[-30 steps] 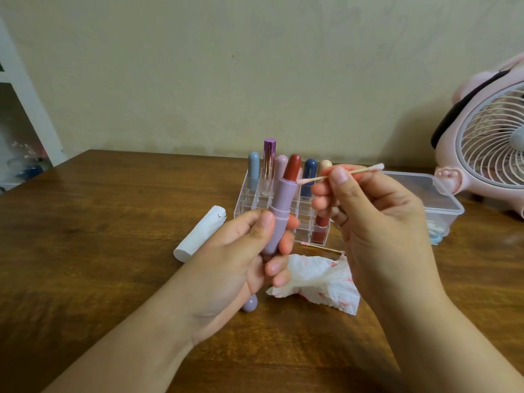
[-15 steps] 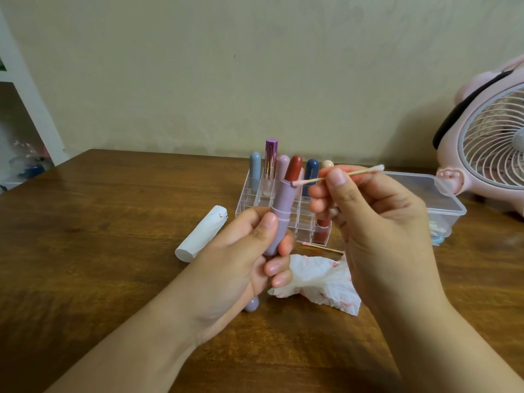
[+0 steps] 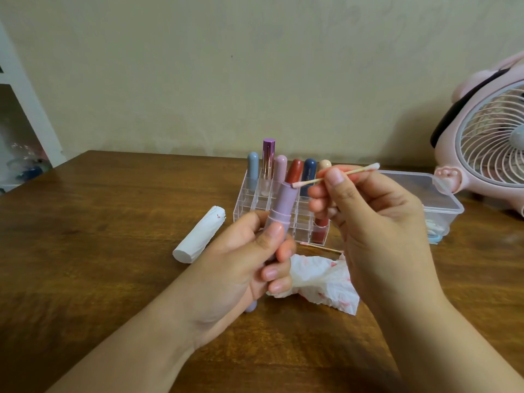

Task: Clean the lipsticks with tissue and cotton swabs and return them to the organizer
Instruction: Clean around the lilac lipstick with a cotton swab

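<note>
Looks like someone's home, bedroom-ish: wooden table (image 3: 85,251) against plain beige wall (image 3: 255,66), cute pink desk fan (image 3: 487,137) far right, white shelf (image 3: 25,109) far left.

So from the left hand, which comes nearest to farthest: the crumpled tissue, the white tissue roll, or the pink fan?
1. Crumpled tissue, just right of the left hand.
2. White tissue roll, on its left.
3. Pink fan, far right at the back.
</note>
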